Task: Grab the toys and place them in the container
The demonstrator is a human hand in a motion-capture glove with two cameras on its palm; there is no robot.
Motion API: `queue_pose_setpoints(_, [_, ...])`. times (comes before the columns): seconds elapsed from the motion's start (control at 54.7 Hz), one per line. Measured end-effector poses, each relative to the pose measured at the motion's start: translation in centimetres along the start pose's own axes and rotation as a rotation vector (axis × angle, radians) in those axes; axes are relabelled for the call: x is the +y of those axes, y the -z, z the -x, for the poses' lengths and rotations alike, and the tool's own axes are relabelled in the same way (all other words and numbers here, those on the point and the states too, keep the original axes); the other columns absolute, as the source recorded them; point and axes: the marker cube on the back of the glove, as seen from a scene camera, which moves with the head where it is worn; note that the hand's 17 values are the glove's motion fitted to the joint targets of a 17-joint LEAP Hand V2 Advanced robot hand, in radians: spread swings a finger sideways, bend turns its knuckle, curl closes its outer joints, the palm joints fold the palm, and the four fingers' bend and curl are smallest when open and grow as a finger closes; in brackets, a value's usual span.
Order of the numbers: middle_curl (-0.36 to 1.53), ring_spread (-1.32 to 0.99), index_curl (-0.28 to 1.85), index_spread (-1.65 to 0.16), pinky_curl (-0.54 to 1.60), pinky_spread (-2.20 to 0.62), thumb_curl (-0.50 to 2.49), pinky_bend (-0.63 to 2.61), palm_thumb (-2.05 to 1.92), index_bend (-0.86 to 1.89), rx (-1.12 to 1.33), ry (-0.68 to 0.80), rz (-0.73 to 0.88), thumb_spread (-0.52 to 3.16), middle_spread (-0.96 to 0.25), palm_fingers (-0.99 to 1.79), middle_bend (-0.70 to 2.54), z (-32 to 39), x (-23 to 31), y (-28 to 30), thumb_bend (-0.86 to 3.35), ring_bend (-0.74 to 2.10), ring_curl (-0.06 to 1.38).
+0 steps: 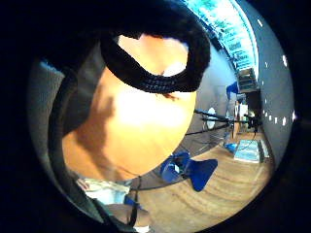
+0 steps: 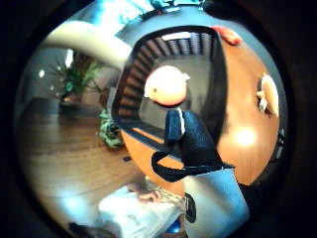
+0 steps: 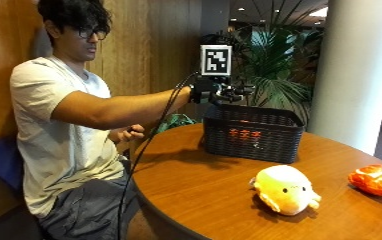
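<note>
Office or public building lobby — wood-panelled wall (image 3: pixel 128 45), white column (image 3: pixel 357 70), potted palm (image 3: pixel 277 65) upper right, recessed ceiling lights — round table (image 3: pixel 197 185).

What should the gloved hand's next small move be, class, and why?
Probably reach back for the yellow plush toy. The right hand hovers over the black basket, its fingers apparently spread, with an orange toy below it inside. The yellow toy and the orange-red toy lie on the table.

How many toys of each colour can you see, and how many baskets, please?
Orange toys: 2, one over the basket, one on the table
Pale yellow toys: 1
Black baskets: 1
Total: 4
</note>
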Motion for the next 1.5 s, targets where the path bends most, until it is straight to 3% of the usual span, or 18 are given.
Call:
queue_pose_setpoints(0.073, [0.23,0.01,0.46,-0.30,0.30,0.07,0.40,0.91,0.13,0.20,0.016,-0.020,0.000,1.38,-0.02,-0.20,0.09,-2.2,1.7,-1.1,-0.01,0.14,0.31])
queue_pose_setpoints(0.146, [0.21,0.01,0.46,-0.30,0.30,0.06,0.39,0.90,0.13,0.20,0.093,-0.130,0.004,1.38,-0.01,-0.20,0.09,-4.7,3.2,-2.6,-0.01,0.14,0.29])
queue_pose_setpoints(0.256, [0.20,0.02,0.46,-0.30,0.30,0.06,0.38,0.88,0.14,0.20,0.078,-0.096,0.012,1.38,-0.01,-0.20,0.10,-6.5,5.3,-4.0,-0.01,0.14,0.27])
queue_pose_setpoints(0.658, [0.16,0.01,0.47,-0.31,0.31,0.06,0.36,0.83,0.14,0.20,-0.017,-0.203,0.029,1.39,-0.01,-0.19,0.10,-10.3,9.3,-8.1,-0.01,0.14,0.21])
queue_pose_setpoints(1.498, [0.14,0.01,0.48,-0.31,0.33,0.06,0.34,0.79,0.15,0.23,-0.065,-0.176,-0.004,1.40,-0.01,-0.16,0.10,-10.2,9.9,-4.3,-0.01,0.15,0.16])
